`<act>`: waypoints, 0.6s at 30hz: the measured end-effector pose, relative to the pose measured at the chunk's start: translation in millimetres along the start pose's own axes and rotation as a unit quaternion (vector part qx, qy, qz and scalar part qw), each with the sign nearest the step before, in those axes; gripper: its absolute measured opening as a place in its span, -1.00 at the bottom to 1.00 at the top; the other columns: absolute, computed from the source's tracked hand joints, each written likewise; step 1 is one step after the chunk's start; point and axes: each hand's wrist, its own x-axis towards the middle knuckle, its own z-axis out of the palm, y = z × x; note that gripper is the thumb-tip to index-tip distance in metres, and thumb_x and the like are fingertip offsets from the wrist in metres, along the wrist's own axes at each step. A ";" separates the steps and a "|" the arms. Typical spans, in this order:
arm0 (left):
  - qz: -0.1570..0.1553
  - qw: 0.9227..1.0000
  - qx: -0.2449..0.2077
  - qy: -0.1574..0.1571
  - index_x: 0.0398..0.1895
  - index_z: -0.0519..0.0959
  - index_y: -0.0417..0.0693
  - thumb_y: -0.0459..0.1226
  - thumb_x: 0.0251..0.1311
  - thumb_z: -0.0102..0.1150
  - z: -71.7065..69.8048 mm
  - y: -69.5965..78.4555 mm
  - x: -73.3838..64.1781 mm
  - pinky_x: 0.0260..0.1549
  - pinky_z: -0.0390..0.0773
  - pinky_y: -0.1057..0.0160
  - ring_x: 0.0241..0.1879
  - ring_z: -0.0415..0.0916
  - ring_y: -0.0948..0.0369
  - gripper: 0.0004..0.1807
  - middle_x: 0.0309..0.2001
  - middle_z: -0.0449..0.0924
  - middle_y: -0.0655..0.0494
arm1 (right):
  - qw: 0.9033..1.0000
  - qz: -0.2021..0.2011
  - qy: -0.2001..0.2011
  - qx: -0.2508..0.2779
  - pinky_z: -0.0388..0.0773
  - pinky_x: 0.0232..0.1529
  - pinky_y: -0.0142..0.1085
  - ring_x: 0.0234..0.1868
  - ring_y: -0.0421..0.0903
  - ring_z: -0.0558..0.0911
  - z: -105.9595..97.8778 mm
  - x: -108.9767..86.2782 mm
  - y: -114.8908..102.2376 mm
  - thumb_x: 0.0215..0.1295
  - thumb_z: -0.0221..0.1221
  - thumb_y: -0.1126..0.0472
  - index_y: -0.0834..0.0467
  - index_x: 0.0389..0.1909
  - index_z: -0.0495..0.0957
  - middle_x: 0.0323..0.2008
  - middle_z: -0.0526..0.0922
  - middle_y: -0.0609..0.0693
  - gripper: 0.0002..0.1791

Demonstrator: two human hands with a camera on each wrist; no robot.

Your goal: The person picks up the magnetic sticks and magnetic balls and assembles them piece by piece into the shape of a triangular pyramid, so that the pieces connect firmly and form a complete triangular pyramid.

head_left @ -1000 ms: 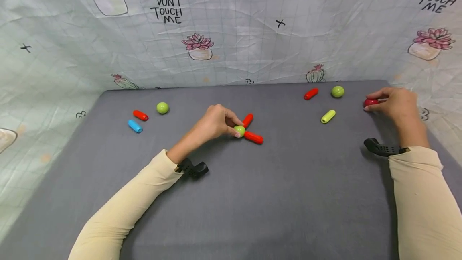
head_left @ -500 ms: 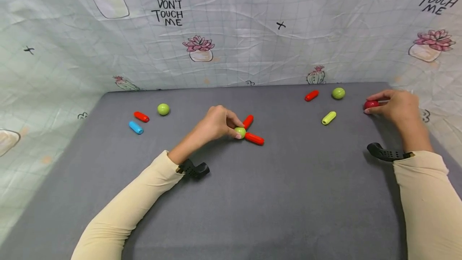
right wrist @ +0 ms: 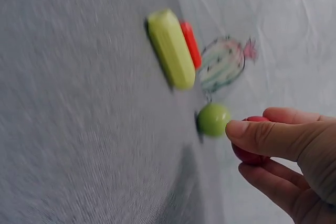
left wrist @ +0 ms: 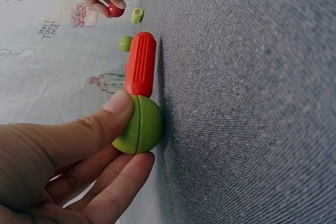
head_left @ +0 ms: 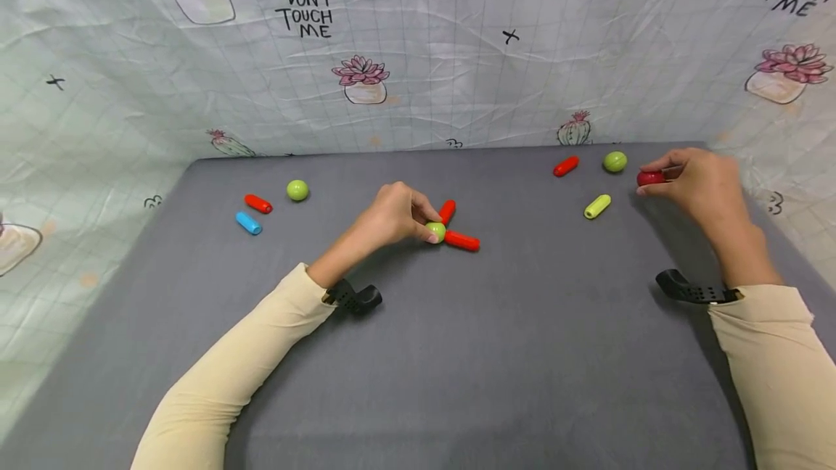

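While the left hand (head_left: 397,215) pinches a green ball (head_left: 436,229), the right hand (head_left: 704,181) holds a red ball (head_left: 649,178)

Although the head view takes in the whole layout, the left wrist view alone makes out the seam round the green ball and the grooves along the near red tube (head_left: 462,241), whose end meets that ball. Thumb and fingers of the left hand are closed on the ball at the middle of the grey table (head_left: 522,354). The right hand grips the red ball between thumb and fingers on the far right, near a second green ball (head_left: 615,162). Facets on a yellow tube (head_left: 597,207) show best in the right wrist view. Only the head view has the left group: a blue tube (head_left: 249,223), a red tube (head_left: 257,203) and a third green ball (head_left: 297,190).

Fingertips obscure the join between green ball and far red tube (head_left: 448,212), so contact there cannot be told. In the right wrist view the thumb covers much of the red ball, and the yellow tube partly hides the back red tube (head_left: 565,166). The red ball seems raised — blur makes that uncertain.

Compared with half a second ago, the right hand has carried the red ball left, closer to the second green ball; the left hand's pinch is unchanged.
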 end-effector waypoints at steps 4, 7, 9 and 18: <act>0.008 1.000 -0.001 0.000 -0.31 0.82 -0.09 -0.34 -0.15 0.66 0.0 0.5 3.5 -0.35 0.67 0.35 -0.35 0.73 0.30 -0.73 -0.37 0.79 0.12 | 0.999 -0.030 0.007 0.014 0.22 -0.50 -0.55 -0.50 -0.79 0.31 -2.9 -1.0 -17.3 -0.05 0.57 0.35 0.33 -0.15 0.74 -0.27 0.74 0.34 -0.61; 0.011 1.000 0.002 0.000 -0.31 0.81 -0.10 -0.35 -0.16 0.66 0.0 0.5 3.9 -0.36 0.67 0.36 -0.36 0.73 0.30 -0.73 -0.38 0.79 0.11 | 0.999 -0.047 0.010 0.015 0.24 -0.46 -0.51 -0.47 -0.86 0.21 -2.8 -3.2 -29.4 -0.08 0.59 0.34 0.31 -0.18 0.75 -0.29 0.75 0.32 -0.62; 0.014 1.000 0.004 0.001 -0.31 0.81 -0.11 -0.35 -0.16 0.67 0.1 0.7 3.9 -0.37 0.67 0.37 -0.36 0.73 0.30 -0.73 -0.38 0.79 0.11 | 0.998 -0.055 0.015 0.005 0.24 -0.40 -0.43 -0.45 -0.85 0.20 -2.7 -5.3 -36.9 -0.10 0.60 0.32 0.27 -0.21 0.77 -0.29 0.76 0.28 -0.63; 0.010 1.000 0.003 0.005 -0.32 0.80 -0.13 -0.37 -0.17 0.67 -0.3 0.3 1.0 -0.36 0.67 0.36 -0.35 0.73 0.27 -0.72 -0.37 0.79 0.08 | 0.996 -0.093 0.000 0.014 0.32 -0.24 -0.27 -0.24 -0.04 0.74 6.5 -13.3 -65.7 -0.12 0.61 0.32 0.18 -0.20 0.79 -0.17 0.77 0.19 -0.63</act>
